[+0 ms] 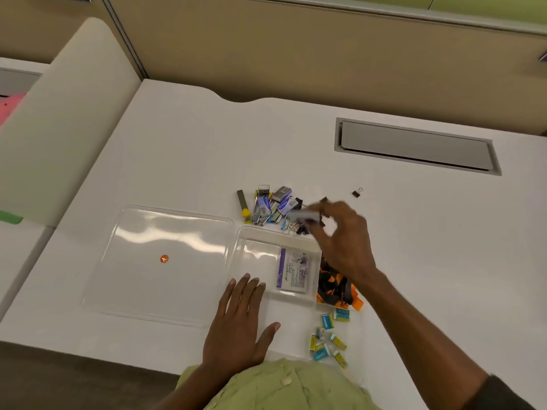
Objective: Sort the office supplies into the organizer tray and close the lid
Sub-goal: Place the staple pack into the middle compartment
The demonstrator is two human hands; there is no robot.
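A clear organizer tray sits on the white desk, its clear lid lying open to its left. One compartment holds a purple-and-white staple box, another holds orange and black binder clips, and a near one holds small blue and yellow boxes. A loose pile of supplies lies just behind the tray. My right hand hovers over the pile's right end, pinching a small blurred grey box. My left hand rests flat on the tray's near left part, fingers spread.
A lone black binder clip lies to the right of the pile. A grey cable hatch is set into the desk at the back right. A small orange dot shows on the lid. A beige partition stands at the left.
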